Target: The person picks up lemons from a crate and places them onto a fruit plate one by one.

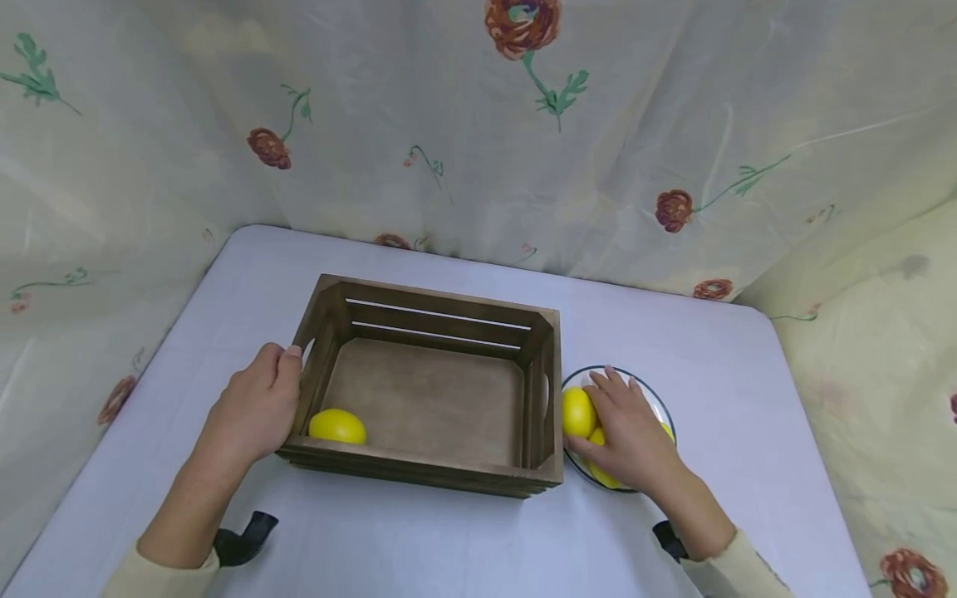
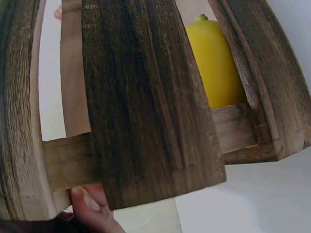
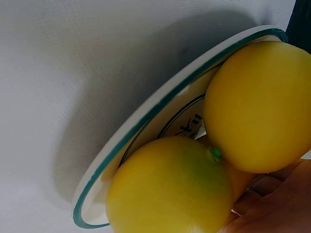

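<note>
**Crate, plate and lemons on a draped worktop**

Floral cloth, cream with rust-red blooms and green stems, hangs behind and to both sides; I log a pale lilac-white worktop [image 1: 419, 548] in front of it.

Item 1. Wooden crate [image 1: 429, 399], dark-stained, slatted, open-topped, with cut-out handles at both ends. My left hand [image 1: 250, 411] rests against the end wall nearest it, fingers curled over the rim and thumb outside. From the left wrist view a fingertip [image 2: 86, 200] sits under a slat edge. I judge this hold to be steadying the crate, not lifting it, as its base looks flat on the worktop.

Item 2. One lemon in the crate [image 1: 337, 426], lying in the corner just inside the wall that the left hand grips.

Item 3. Round plate [image 1: 664, 409], white with a dark green rim line, just beside the crate on the right hand's side. It holds several lemons crowded together.

Item 4. Lemon at the plate's crate-side edge [image 1: 578, 411]. My right hand [image 1: 631, 432] lies over the pile, fingers spread and bent round this fruit, thumb below. I judge it a grasp being taken.

Writing: the right wrist view shows dark markings on the plate's face [image 3: 187, 128], mostly covered by fruit; I cannot read them. No brand or label on the crate.
</note>
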The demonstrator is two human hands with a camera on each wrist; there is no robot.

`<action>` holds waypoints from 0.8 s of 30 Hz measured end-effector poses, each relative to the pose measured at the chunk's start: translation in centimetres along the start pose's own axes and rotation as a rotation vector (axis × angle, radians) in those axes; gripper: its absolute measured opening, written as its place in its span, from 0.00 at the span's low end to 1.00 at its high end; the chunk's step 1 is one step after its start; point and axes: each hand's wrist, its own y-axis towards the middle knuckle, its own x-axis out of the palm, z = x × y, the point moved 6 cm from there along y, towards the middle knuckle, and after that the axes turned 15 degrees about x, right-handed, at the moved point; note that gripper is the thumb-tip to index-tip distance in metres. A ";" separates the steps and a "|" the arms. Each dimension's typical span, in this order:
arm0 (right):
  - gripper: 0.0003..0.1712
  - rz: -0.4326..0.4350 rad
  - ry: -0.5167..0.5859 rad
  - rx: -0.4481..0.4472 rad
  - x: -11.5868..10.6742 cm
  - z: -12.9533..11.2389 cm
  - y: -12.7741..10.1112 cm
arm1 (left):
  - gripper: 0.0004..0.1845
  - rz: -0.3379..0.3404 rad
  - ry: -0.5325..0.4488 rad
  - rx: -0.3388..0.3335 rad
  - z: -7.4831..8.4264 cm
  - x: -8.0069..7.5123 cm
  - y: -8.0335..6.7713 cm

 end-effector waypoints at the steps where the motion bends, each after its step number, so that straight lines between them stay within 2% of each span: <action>1: 0.42 0.003 -0.004 -0.002 0.0 0.0 0.0 | 0.33 0.000 0.001 0.000 0.0 0.0 0.0; 10: 0.49 -0.003 -0.031 -0.014 -0.1 -0.3 -0.3 | 0.33 -0.001 0.006 0.004 0.0 -0.1 0.0; 17: 0.50 -0.032 0.077 0.014 -1.2 -0.2 -0.3 | 0.33 0.002 0.004 0.010 0.1 -0.2 0.1; 24: 0.52 -0.128 0.199 0.065 -3.4 -0.7 -0.8 | 0.33 0.006 0.001 0.003 0.1 -0.1 0.0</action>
